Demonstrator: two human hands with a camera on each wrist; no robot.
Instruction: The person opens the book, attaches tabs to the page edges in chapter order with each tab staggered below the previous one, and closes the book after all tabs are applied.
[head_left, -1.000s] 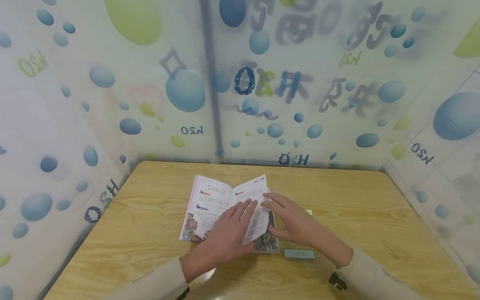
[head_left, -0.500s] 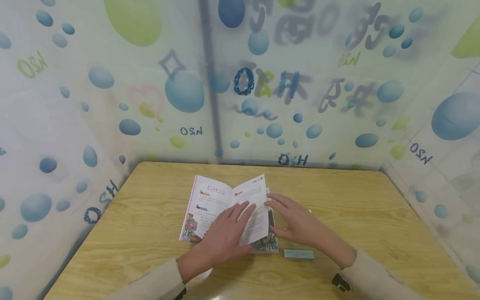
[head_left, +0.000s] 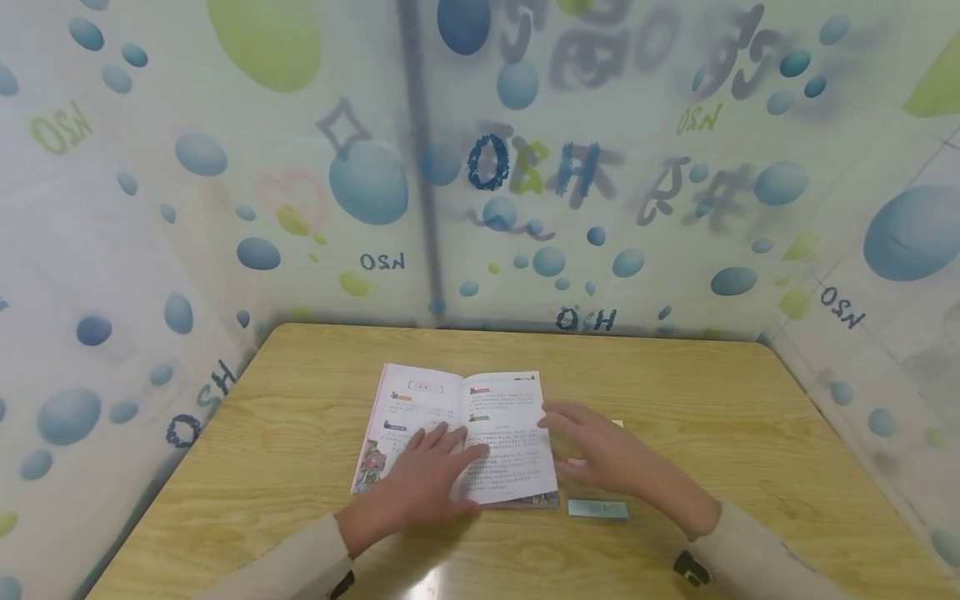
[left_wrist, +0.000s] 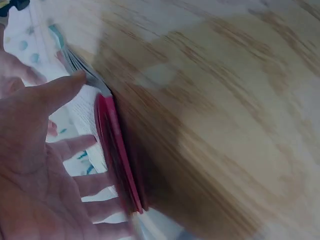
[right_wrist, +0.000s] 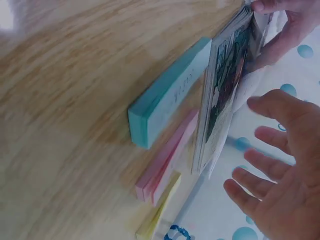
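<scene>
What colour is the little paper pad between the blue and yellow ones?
Pink; the pad shows best in the right wrist view.

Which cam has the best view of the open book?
Head: the open book shows both pages, the left hand covering part. Left wrist: nearly edge-on, a reddish edge and page edges. Right wrist: steep slant, page edges and a dark illustration.

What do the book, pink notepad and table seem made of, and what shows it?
Book: paper, matte; thin, printed pages. Pink notepad: probably paper, matte; its layers splay apart. Table: wood or wood-look laminate, slightly glossy; grain and bright reflection.
</scene>
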